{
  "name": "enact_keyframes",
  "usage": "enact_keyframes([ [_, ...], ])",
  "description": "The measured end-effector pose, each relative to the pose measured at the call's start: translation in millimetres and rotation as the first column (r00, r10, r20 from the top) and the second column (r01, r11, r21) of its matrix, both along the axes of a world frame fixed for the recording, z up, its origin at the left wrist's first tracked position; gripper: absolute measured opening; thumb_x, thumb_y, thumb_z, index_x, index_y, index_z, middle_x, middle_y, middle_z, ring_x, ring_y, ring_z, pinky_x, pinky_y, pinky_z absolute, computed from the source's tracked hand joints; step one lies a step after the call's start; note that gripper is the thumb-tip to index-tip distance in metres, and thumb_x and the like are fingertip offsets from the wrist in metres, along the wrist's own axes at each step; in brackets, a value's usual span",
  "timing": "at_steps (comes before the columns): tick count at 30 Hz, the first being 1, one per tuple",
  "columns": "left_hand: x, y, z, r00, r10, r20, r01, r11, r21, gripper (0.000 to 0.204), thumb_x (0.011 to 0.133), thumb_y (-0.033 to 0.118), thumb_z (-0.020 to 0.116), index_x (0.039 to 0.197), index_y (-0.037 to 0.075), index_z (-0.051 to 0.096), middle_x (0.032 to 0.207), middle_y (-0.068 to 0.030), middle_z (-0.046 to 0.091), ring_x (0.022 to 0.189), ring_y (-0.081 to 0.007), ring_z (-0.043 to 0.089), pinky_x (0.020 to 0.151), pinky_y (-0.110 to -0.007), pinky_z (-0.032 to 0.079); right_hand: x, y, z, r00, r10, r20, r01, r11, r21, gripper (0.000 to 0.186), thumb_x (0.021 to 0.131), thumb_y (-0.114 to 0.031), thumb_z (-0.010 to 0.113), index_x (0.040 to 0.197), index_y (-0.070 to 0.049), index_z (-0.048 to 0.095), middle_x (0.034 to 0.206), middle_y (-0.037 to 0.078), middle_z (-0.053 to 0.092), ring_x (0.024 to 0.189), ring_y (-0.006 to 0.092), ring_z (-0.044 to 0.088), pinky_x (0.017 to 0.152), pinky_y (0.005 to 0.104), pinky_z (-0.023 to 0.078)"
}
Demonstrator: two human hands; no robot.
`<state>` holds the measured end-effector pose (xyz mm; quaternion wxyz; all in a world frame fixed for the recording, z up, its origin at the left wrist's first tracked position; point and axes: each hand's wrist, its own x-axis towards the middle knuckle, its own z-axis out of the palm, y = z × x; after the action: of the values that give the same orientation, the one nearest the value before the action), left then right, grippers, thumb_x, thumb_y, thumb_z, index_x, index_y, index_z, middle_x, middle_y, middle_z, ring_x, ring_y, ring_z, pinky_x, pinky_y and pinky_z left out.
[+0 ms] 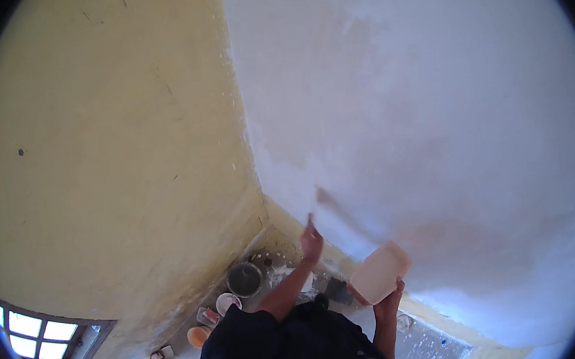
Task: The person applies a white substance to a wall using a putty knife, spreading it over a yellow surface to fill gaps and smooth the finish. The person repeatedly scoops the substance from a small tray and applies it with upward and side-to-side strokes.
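The right hand grips a pale rectangular tray; the left hand is raised near the white wall, its grip unclear.

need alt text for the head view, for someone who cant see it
Right hand holding a pale tray in front of a patchy white wall, the left hand raised nearby. A yellow wall stands to the left; a dark bucket sits on the floor below.
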<state>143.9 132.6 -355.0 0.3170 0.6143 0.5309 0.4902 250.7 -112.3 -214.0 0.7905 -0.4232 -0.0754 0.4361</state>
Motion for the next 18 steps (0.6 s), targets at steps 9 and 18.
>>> enact_keyframes([
  [9,-37.3,191.0,46.5,0.856,0.396,0.334,-0.331,0.914,-0.235,0.023,0.084,0.01,0.052,0.081,-0.009,0.065,0.067,-0.0197,0.065,0.056,-0.0202,0.055,0.056,-0.041,0.045,-11.6,0.7,3.5,0.995,0.043,-0.091,-0.044,0.999,-0.006,0.061,0.092,-0.045,0.05,0.138,-0.006,0.039,0.13,0.011,0.054,0.12,0.0277,0.053,0.101,0.0432,0.045],
  [18,25.1,79.9,211.4,0.937,0.206,0.283,-0.23,0.972,0.053,0.024,0.087,-0.002,0.051,0.106,-0.004,0.065,0.074,-0.026,0.062,0.062,-0.0415,0.058,0.058,-0.044,0.045,-9.4,1.8,-4.0,0.99,0.042,-0.135,-0.039,0.999,0.021,0.062,0.092,-0.044,0.05,0.139,-0.006,0.038,0.131,0.012,0.053,0.121,0.0284,0.053,0.103,0.0438,0.044],
])
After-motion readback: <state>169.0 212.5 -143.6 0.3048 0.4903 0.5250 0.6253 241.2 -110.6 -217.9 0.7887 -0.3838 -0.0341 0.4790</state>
